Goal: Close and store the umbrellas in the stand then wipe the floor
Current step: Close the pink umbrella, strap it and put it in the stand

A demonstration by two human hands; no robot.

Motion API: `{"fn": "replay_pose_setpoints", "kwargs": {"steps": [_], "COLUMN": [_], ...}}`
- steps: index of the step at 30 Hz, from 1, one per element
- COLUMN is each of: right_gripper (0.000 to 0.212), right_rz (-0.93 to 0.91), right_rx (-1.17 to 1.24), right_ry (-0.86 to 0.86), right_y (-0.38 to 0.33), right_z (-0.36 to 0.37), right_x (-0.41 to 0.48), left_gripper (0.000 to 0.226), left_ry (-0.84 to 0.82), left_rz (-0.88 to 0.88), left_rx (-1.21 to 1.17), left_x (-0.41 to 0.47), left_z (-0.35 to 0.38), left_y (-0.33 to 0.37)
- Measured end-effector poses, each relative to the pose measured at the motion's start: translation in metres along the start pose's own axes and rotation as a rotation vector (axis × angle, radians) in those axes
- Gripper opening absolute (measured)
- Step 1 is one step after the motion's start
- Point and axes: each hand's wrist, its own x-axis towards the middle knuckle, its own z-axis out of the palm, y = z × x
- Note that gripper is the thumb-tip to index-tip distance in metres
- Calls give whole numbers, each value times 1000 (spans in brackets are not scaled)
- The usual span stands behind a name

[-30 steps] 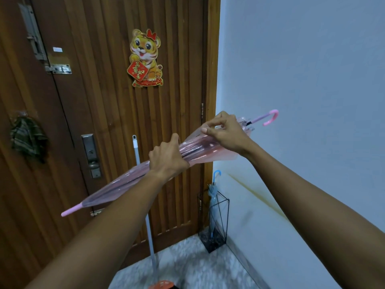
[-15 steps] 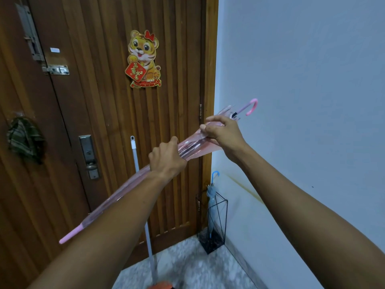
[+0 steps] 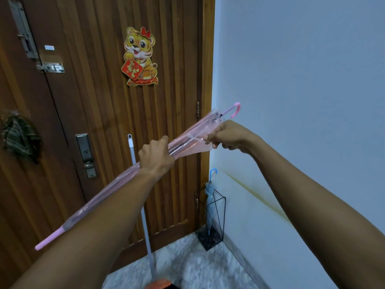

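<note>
A folded pink see-through umbrella (image 3: 108,195) slants across the middle, its tip low at the left and its pink hooked handle (image 3: 236,109) high at the right. My left hand (image 3: 156,157) grips its folded canopy about midway. My right hand (image 3: 231,136) pinches the umbrella's thin tie strap (image 3: 195,138) near the handle end. In the corner below stands a black wire umbrella stand (image 3: 216,224) holding a closed light-blue umbrella (image 3: 209,197) with a blue hook.
A dark wooden door (image 3: 100,101) with a tiger sticker fills the left. A mop with a pale pole (image 3: 141,205) and orange head leans against it. A light wall is on the right, marbled floor (image 3: 187,265) below.
The umbrella has tilted steeper, its tip sinking to the lower left. My right hand has slid off the canopy's top and now pulls the tie strap out to the right.
</note>
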Motion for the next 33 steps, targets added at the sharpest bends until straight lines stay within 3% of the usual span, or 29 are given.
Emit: {"fn": "replay_pose_setpoints", "kwargs": {"steps": [6,11,18,24,29,33], "right_gripper": [16,22,27,23,15,18], "right_rz": [-51,-30,-80,-101,-202,-244], "right_rx": [424,396,596,606,450,259], "right_ry": [12,45,137,131,-2,-5], "right_y": [22,28,22,18,17,12], "right_z": [31,35,35,30,21,20], "right_x": [4,-2,1,2,2,3], "left_gripper": [30,26,35,36,30,34], "left_ry": [-131,-281,-532,-494,-432,-413], "left_rz": [-95,-168,-168,-208,-193,-147], "left_rx": [-376,-812,-1243,-1269,-1195,-1135], "left_x": [0,2,-8,-7,-5,-5], "left_z": [-8,-14,-33,-36,-37,-35], "left_y": [5,5,10,12,8,7]}}
